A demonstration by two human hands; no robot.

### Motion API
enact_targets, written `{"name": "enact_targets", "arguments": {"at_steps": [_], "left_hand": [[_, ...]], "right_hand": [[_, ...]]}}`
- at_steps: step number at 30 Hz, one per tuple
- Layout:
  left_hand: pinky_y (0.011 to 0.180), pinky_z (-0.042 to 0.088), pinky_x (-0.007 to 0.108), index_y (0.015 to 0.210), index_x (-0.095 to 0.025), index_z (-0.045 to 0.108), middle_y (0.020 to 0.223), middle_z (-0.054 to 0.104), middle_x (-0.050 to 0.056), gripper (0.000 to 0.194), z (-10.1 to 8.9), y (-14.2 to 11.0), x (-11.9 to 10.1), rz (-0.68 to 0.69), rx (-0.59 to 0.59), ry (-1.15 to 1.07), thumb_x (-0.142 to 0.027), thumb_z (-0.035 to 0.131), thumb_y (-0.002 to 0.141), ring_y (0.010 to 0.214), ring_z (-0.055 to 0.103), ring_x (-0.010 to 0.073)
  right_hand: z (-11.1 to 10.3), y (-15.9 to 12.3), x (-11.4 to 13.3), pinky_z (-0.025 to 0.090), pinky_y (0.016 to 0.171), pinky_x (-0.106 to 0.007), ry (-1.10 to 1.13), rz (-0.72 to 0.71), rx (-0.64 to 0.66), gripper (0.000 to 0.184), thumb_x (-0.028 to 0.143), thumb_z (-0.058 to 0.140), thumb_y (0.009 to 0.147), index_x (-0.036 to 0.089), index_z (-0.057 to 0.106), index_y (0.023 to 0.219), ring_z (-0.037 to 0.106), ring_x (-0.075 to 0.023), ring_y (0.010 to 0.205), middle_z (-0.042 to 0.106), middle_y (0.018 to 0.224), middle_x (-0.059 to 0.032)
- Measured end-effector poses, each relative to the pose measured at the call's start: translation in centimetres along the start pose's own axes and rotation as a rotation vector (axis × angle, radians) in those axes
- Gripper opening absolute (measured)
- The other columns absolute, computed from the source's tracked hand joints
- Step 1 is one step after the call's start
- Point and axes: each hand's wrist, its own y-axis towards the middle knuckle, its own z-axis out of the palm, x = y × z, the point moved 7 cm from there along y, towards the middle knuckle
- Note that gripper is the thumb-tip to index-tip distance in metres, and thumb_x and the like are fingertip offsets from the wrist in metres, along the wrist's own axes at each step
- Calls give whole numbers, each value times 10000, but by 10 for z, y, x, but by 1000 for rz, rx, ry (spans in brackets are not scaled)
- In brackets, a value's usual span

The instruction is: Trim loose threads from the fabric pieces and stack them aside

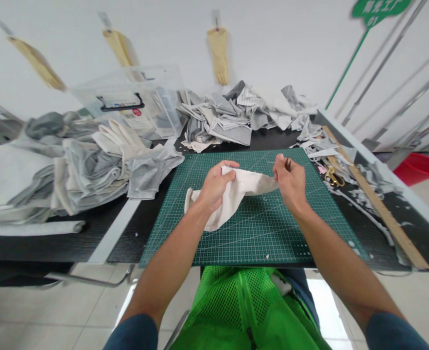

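Note:
A piece of off-white cloth [232, 197] is stretched between my two hands, just above a green cutting mat [258, 233]. My left hand [216, 184] grips it with the thumb on top, and a loose part hangs below the palm. At the other end, my right hand [290, 177] pinches the narrow tip of the cloth between closed fingers. Whether the hanging part touches the mat is hard to tell.
Folded grey and white fabric [86, 165] is heaped at the left. Behind the mat lie more fabric pieces [221, 119] and a clear plastic box [130, 104]. To the right are gold-handled scissors [334, 177], cloth scraps and a wooden ruler [382, 209].

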Motion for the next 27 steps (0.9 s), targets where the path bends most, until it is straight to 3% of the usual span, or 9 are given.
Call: {"name": "enact_targets", "arguments": {"at_steps": [3, 6, 10, 16, 21, 24, 27], "left_hand": [[602, 477, 244, 1015, -201, 698, 805, 665, 3, 259, 1, 0, 0, -1, 7, 3, -173, 733, 761, 644, 609, 134], [618, 479, 243, 1004, -201, 696, 807, 668, 1, 252, 3, -1, 0, 3, 14, -6, -166, 731, 757, 646, 609, 128], [623, 474, 245, 1000, -202, 695, 807, 675, 5, 243, 4, -1, 0, 2, 23, -3, -167, 723, 761, 651, 612, 132], [608, 443, 233, 973, -198, 699, 786, 652, -1, 225, 1, 1, -1, 20, 10, 24, -155, 712, 753, 644, 576, 124], [607, 437, 234, 964, -197, 695, 758, 625, -8, 226, 1, 2, 0, 5, 8, -3, -156, 708, 743, 635, 556, 124], [613, 442, 236, 961, -195, 696, 760, 630, -5, 230, 1, 1, -1, 5, 8, -2, -155, 710, 735, 642, 560, 127], [619, 446, 235, 958, -194, 698, 769, 635, -5, 219, 1, 1, -2, 8, -3, 8, -161, 715, 741, 646, 562, 125]], "right_hand": [[3, -3, 17, 445, 651, -318, -35, -92, 26, 376, 539, 627, 982, 216, 718, 813, 547, -160, 680, 670, 808, -33], [18, -10, 31, 481, 658, -322, -19, -208, 162, 230, 439, 761, 891, 245, 800, 1008, 560, -145, 691, 725, 1010, -49], [23, -13, 30, 484, 677, -325, 48, -189, 169, 115, 349, 767, 879, 247, 814, 855, 601, -161, 734, 731, 902, -35], [14, -6, 11, 445, 680, -312, 197, 14, 70, 204, 401, 765, 880, 222, 756, 781, 578, -157, 720, 696, 801, -12], [4, -1, -2, 359, 569, -303, 190, 156, -3, 507, 640, 636, 942, 219, 609, 662, 453, -142, 572, 538, 598, 13], [2, -1, 3, 381, 598, -314, 47, 118, 7, 572, 696, 599, 944, 213, 634, 639, 490, -156, 594, 562, 602, -5], [7, -3, 17, 445, 705, -324, 5, -11, 93, 488, 630, 598, 974, 207, 742, 779, 582, -172, 717, 686, 784, -34]]}}
